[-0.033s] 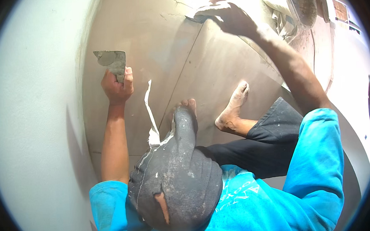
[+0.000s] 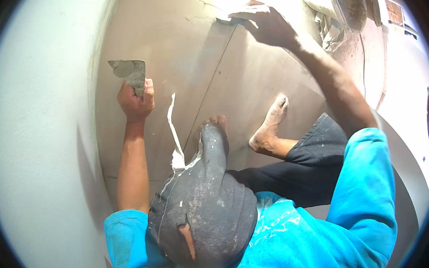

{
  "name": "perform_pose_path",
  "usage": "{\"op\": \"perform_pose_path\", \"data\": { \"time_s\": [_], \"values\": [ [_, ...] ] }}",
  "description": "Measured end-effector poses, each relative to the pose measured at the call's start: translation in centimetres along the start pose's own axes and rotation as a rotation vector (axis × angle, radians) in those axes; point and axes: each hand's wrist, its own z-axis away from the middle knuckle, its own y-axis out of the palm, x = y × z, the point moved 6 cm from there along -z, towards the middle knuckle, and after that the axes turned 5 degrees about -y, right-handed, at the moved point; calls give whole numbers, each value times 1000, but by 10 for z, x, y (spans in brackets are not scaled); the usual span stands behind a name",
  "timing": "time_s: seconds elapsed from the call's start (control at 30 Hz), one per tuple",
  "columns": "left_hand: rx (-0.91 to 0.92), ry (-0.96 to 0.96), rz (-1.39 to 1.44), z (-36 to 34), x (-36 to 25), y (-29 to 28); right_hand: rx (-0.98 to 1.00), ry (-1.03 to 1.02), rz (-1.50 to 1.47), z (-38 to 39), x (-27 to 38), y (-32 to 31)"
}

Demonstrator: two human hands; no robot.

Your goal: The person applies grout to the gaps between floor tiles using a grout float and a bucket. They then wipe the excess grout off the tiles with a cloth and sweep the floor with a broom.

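My left hand (image 2: 136,101) is wrapped round the handle of a flat metal putty knife (image 2: 128,70) smeared with grey material, held beside the white wall (image 2: 40,143). At the top, my right hand (image 2: 269,27) grips a white pad-like thing (image 2: 244,13) at the tiled floor (image 2: 195,52), by a joint between tiles. What exactly it is, I cannot make out. A thin white strip (image 2: 174,131) stands out between my left hand and my bent, dark-trousered knee (image 2: 202,217).
My bare right foot (image 2: 270,126) rests on the tiles, and the toes of my left foot (image 2: 218,121) show beyond my knee. Crumpled pale bags or cloth (image 2: 328,28) lie at the upper right beside an oblong dusty object (image 2: 351,8). A curved pale surface runs down the right side.
My right hand and arm have shifted very slightly down, with the white thing still gripped. My left hand is almost still.
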Motion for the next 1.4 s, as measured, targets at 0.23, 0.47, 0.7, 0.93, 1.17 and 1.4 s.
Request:
{"op": "perform_pose_path", "data": {
  "time_s": [0.23,0.47,0.7,0.93,1.17,1.4],
  "values": [
    [9,-129,38,-1,16,2,-313,231,141,-20,35,42],
    [-9,-201,33,5,23,1,-200,228,-20,-73,62,36],
    [-7,-66,34,4,17,3,-192,27,36,-111,74,50],
    [-3,-128,41,0,18,2,-79,-187,-385,-168,30,34],
    [14,-157,102,0,24,4,265,93,-144,-12,-23,8],
    [6,-209,124,-1,24,3,-13,458,60,25,-10,28]
  ]
}}
